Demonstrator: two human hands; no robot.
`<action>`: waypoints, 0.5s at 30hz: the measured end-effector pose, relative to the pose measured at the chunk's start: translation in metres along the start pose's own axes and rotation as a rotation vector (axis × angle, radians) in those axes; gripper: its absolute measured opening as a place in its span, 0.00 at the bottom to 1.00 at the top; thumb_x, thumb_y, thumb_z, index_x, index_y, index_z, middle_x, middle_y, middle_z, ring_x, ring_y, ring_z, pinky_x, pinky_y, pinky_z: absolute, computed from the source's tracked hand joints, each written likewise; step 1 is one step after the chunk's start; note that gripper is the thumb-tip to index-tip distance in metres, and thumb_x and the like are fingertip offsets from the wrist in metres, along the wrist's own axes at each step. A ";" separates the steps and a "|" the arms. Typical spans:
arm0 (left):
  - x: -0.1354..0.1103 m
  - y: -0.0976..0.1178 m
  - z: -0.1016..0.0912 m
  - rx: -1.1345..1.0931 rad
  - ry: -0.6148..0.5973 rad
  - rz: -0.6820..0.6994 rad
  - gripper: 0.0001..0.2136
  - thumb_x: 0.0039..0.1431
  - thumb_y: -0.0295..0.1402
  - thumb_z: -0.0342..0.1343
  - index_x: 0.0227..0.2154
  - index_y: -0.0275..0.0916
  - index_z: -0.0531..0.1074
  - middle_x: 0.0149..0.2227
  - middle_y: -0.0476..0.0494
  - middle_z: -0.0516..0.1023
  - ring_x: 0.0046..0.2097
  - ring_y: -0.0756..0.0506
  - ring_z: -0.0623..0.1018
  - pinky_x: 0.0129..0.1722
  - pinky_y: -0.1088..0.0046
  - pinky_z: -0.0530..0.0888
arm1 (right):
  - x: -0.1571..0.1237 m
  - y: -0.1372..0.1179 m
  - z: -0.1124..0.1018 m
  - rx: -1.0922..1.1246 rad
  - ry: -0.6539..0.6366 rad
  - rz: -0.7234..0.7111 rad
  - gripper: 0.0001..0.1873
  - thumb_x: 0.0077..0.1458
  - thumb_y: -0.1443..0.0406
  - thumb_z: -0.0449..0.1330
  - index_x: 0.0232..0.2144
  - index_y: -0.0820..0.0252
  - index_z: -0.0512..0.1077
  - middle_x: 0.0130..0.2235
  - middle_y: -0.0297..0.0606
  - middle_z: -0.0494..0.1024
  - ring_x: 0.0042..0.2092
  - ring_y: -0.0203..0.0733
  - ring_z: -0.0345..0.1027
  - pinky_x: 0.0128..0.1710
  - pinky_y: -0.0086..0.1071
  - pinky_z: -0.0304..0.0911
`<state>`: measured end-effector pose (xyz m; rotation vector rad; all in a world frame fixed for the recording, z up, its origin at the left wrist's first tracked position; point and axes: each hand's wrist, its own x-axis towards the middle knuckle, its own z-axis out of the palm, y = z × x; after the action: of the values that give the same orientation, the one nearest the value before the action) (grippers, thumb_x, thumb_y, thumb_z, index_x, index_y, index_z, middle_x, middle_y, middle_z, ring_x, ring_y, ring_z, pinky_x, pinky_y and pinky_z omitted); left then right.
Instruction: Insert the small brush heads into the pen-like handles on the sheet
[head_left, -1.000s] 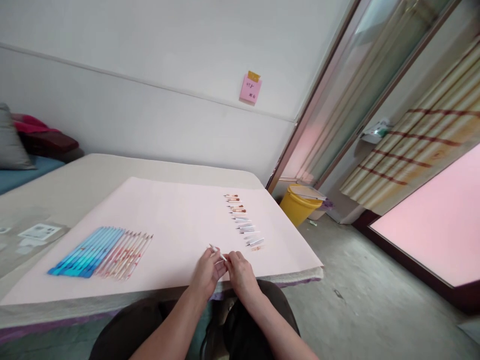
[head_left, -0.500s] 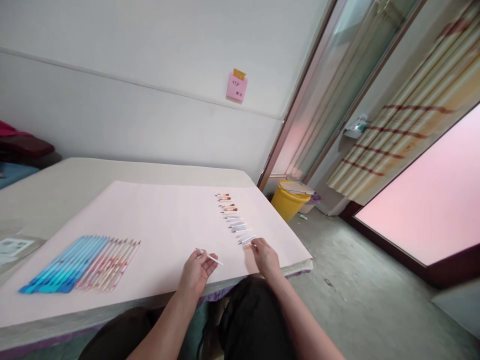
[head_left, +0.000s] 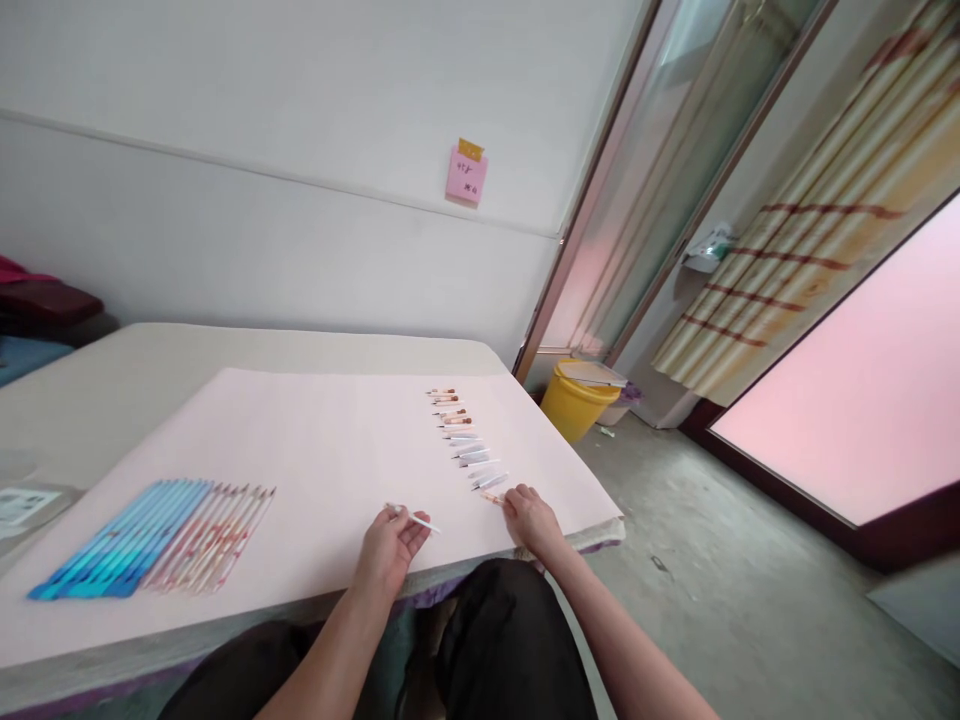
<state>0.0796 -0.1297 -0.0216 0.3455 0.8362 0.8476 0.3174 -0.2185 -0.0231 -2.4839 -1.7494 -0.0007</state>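
Observation:
My left hand [head_left: 391, 543] hovers over the near edge of the pink sheet, fingers pinching a thin white stick that looks like a pen refill [head_left: 421, 521]. At the near end of a slanting row, my right hand [head_left: 532, 519] has its fingers closed on a short orange-and-white pen part [head_left: 491, 497], whose tip shows past the fingertips. Beyond it run several short pen parts [head_left: 471, 455] with dark tips, pale ones nearer and brown-ended ones [head_left: 454, 412] farther off. To the left lie blue pens [head_left: 124, 540] beside pink-and-white patterned pens [head_left: 214, 540], side by side.
A pink sheet [head_left: 322, 430] covers much of the white table [head_left: 187, 345]. A plastic packet [head_left: 30, 505] lies at the left edge. On the floor past the right edge stands a yellow bin [head_left: 577, 405]. A pink note [head_left: 466, 175] is taped to the wall.
My right hand has shifted slightly nearer me, and an orange-and-white pen part now shows at its fingertips at the row's near end. The left hand keeps its white stick, barely moved.

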 end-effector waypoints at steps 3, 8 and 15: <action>0.000 0.000 -0.001 -0.012 0.011 0.016 0.06 0.57 0.22 0.50 0.27 0.37 0.62 0.28 0.42 0.75 0.32 0.47 0.79 0.35 0.68 0.76 | -0.005 -0.009 -0.005 0.030 -0.024 -0.004 0.08 0.58 0.67 0.48 0.35 0.60 0.67 0.37 0.41 0.73 0.39 0.40 0.66 0.34 0.28 0.54; 0.002 0.001 -0.003 -0.064 0.032 0.057 0.06 0.56 0.22 0.52 0.27 0.37 0.62 0.28 0.42 0.75 0.33 0.46 0.79 0.36 0.67 0.76 | -0.026 -0.048 -0.024 0.221 -0.030 -0.151 0.06 0.57 0.66 0.50 0.36 0.56 0.66 0.36 0.33 0.74 0.36 0.35 0.67 0.34 0.25 0.54; 0.003 0.005 -0.006 -0.086 0.053 0.087 0.06 0.56 0.22 0.51 0.27 0.37 0.62 0.27 0.43 0.74 0.33 0.47 0.79 0.36 0.68 0.76 | -0.039 -0.085 -0.036 0.362 0.009 -0.250 0.05 0.56 0.67 0.51 0.34 0.56 0.66 0.34 0.34 0.73 0.35 0.36 0.66 0.34 0.26 0.54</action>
<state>0.0737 -0.1247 -0.0238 0.2865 0.8362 0.9743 0.2270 -0.2299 0.0170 -2.0029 -1.8511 0.2601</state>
